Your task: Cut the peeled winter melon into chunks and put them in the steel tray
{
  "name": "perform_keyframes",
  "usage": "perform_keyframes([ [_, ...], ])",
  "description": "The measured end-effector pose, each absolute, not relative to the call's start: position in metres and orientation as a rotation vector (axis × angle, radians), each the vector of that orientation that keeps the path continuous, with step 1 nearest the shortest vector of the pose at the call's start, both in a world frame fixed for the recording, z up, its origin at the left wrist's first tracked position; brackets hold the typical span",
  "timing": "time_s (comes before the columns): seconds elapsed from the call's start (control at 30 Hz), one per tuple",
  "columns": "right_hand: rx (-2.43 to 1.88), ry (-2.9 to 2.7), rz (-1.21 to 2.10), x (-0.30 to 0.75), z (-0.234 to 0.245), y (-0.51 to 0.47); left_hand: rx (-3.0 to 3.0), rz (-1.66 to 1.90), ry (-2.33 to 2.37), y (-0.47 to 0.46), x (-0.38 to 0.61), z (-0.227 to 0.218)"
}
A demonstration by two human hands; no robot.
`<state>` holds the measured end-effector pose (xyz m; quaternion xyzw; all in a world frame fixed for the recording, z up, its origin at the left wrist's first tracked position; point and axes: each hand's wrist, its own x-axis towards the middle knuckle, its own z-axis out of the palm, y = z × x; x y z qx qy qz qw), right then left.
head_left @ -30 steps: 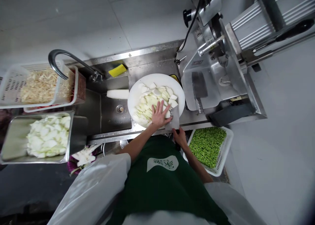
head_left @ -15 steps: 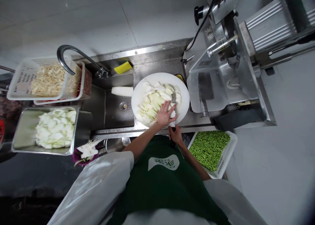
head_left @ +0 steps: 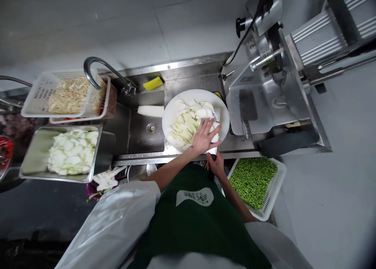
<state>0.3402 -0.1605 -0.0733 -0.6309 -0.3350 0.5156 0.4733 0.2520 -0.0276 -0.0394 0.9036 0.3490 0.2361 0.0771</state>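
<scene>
A round white cutting board [head_left: 173, 112] lies on the steel counter, covered with pale cut vegetable pieces [head_left: 188, 122]. My left hand [head_left: 203, 137] rests flat on the pieces, fingers spread, at the board's near right part. My right hand [head_left: 216, 165] is closed round the dark handle of a cleaver [head_left: 216, 122], whose broad blade lies on the board just right of my left hand, partly hidden by it.
A sink [head_left: 141, 131] with a curved tap [head_left: 96, 67], a white radish [head_left: 151, 111] and a yellow sponge [head_left: 154, 83] lies left of the board. Further left stand a steel pan of white pieces [head_left: 70, 153] and a basket of shreds [head_left: 67, 94]. A slicer machine [head_left: 264, 88] stands right; a basket of chopped greens [head_left: 254, 180] sits below it.
The view has shifted, so everything sits further right. The cleaver has gone from the board's near edge up onto the board beside my left hand, whose fingers have spread wider.
</scene>
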Motion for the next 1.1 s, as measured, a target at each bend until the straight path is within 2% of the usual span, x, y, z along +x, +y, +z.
perform_keyframes([
  [0.2, -1.41, -0.983, 1.317, 0.275, -0.039, -0.144, 2.711, 0.803, 1.234, -0.027, 0.164, 0.009],
  [0.43, -1.165, -1.382, 1.609, 0.078, -0.008, -0.1, 2.452, 0.825, 1.853, -0.044, -0.071, 0.055],
  [0.63, -1.068, -1.859, 1.668, -0.133, 0.024, -0.065, 1.933, 1.123, 2.364, -0.057, -0.311, 0.027],
  [0.73, -1.17, -1.98, 1.634, -0.186, 0.033, -0.054, 1.564, 1.127, 2.427, -0.054, -0.406, 0.004],
  [0.9, -1.268, -1.688, 1.643, -0.137, 0.03, -0.052, 1.223, 1.185, 2.519, -0.06, -0.475, -0.019],
  [1.0, -1.184, -1.542, 1.526, -0.058, 0.035, -0.063, 1.249, 1.45, 2.506, -0.061, -0.462, -0.027],
  [1.1, -1.345, -1.405, 1.277, 0.019, 0.048, -0.079, 1.438, 1.676, 2.312, -0.04, -0.416, -0.029],
])
